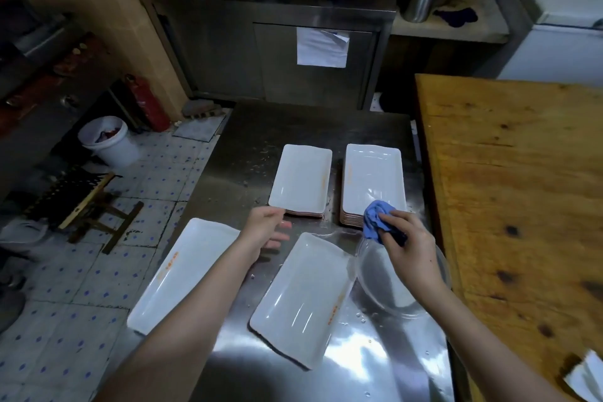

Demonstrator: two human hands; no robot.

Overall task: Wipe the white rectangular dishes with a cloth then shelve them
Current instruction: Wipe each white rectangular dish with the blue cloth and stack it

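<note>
Left hand: I see fingers straight, empty, beside left dish stack.
Right hand: fingers clutch blue cloth.

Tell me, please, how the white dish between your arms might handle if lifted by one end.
The dish looks rigid, so it should lift without flexing. Its glossy surface and droplets on the table suggest a slippery grip. Being long, it may tip.
</note>
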